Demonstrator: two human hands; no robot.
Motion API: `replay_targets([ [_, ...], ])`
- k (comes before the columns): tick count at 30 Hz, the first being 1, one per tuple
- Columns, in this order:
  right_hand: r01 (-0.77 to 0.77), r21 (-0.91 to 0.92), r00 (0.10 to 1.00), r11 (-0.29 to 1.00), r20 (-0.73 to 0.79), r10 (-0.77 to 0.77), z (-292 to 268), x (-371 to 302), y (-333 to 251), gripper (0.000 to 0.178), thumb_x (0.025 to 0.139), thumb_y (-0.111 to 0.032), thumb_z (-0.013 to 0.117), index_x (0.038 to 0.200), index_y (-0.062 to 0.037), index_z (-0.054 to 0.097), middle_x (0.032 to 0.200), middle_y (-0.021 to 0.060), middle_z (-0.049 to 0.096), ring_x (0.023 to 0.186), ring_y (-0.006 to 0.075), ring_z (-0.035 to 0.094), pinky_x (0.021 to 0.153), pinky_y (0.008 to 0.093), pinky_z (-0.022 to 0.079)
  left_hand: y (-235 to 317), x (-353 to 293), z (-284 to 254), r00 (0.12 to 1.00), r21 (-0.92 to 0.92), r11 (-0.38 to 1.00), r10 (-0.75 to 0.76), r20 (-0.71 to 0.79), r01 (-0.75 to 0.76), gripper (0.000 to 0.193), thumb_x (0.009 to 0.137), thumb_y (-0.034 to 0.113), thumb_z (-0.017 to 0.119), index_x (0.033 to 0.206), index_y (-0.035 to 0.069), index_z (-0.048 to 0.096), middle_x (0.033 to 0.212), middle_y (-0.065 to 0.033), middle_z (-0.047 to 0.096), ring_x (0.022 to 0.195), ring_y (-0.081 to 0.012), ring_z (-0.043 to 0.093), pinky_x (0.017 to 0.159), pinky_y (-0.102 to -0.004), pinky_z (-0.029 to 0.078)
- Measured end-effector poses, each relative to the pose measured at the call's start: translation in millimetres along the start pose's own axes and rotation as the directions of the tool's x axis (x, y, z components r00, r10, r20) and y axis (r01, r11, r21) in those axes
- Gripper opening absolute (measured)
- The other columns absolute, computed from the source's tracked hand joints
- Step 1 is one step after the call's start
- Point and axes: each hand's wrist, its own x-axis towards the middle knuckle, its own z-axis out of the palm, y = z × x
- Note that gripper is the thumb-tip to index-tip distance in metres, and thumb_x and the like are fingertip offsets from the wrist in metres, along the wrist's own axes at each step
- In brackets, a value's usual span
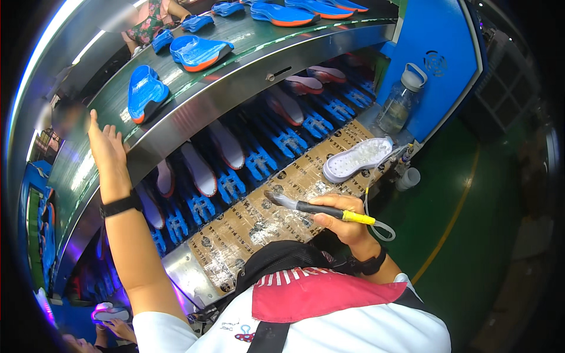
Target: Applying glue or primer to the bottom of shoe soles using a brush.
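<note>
My right hand [351, 222] is closed round a brush [287, 200] with a black handle and a yellow end, held over the cardboard-covered ledge [268, 220]. From the yellow end runs a thin clear tube [385, 228]. Stretched out to the far left, my left hand [109, 147] is open with its fingers apart, at the edge of the upper conveyor belt [118, 73]. Nearest to it on the belt lies a blue sole [145, 91] with an orange bottom edge. A white sole [358, 160] with white material inside rests on the ledge's right part.
More blue soles [197, 52] lie along the upper belt. Below it, pale soles [197, 169] and blue holders [259, 165] stand in a row. A clear bottle [397, 100] stands beside the blue machine panel [435, 59]. Other people [150, 26] are at the far side and lower left.
</note>
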Motion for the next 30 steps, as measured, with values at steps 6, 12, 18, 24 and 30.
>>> replay_targets([
  [6, -0.001, 0.030, 1.000, 1.000, 0.026, 0.000, 8.4, -2.3, 10.8, 0.025, 0.074, -0.008, 0.070, 0.097, 0.0001, 0.066, 0.085, 0.0120, 0.067, 0.070, 0.0143, 0.063, 0.062, 0.0243, 0.048, -14.2, -36.2, 15.9, 0.885, 0.743, 0.489, 0.330, 0.327, -0.457, 0.106, 0.066, 0.053, 0.072, 0.143, 0.006, 0.015, 0.136, -0.0309, 0.031, 0.128, -0.0372, 0.033, 0.102, -0.0387, 0.030],
  [12, -0.030, 0.070, 0.992, 0.997, 0.124, 0.021, 19.0, 1.2, -0.4, 0.026, 0.073, -0.007, 0.070, 0.098, 0.0015, 0.065, 0.086, 0.0128, 0.066, 0.073, 0.0164, 0.062, 0.065, 0.0252, 0.048, -22.5, 0.6, 25.6, 0.913, 0.849, 0.365, 0.287, 0.289, -0.383, 0.100, 0.068, 0.057, 0.066, 0.140, 0.002, 0.025, 0.114, -0.0277, 0.055, 0.101, -0.0319, 0.059, 0.088, -0.0354, 0.044],
  [18, -0.106, 0.075, 0.992, 0.992, 0.080, 0.100, 20.3, -5.2, -1.4, 0.027, 0.074, -0.006, 0.068, 0.099, 0.0025, 0.064, 0.087, 0.0125, 0.066, 0.077, 0.0162, 0.063, 0.069, 0.0251, 0.048, -14.0, -15.8, 25.6, 0.908, 0.860, 0.349, 0.326, 0.261, -0.373, 0.090, 0.072, 0.055, 0.062, 0.136, -0.001, 0.032, 0.117, -0.0254, 0.055, 0.108, -0.0345, 0.055, 0.093, -0.0412, 0.040],
  [24, -0.208, 0.206, 0.978, 0.956, 0.055, 0.201, 36.3, -6.6, 5.1, 0.028, 0.074, -0.008, 0.066, 0.098, 0.0058, 0.062, 0.078, 0.0116, 0.066, 0.070, 0.0138, 0.063, 0.066, 0.0231, 0.048, 9.3, -45.3, -47.6, 0.784, 0.860, 0.216, 0.553, 0.283, -0.463, 0.061, 0.080, 0.042, 0.058, 0.127, 0.006, 0.046, 0.122, -0.0220, 0.050, 0.116, -0.0356, 0.045, 0.096, -0.0462, 0.035],
  [30, -0.231, 0.273, 0.965, 0.934, 0.187, 0.184, 80.7, 5.8, 7.0, 0.029, 0.075, -0.007, 0.066, 0.100, 0.0063, 0.061, 0.081, 0.0121, 0.066, 0.072, 0.0147, 0.064, 0.068, 0.0231, 0.048, 44.7, -55.6, -152.1, 0.768, 0.934, 0.133, 0.613, 0.184, -0.331, 0.048, 0.080, 0.032, 0.059, 0.120, 0.006, 0.052, 0.119, -0.0217, 0.052, 0.113, -0.0348, 0.047, 0.095, -0.0425, 0.036],
])
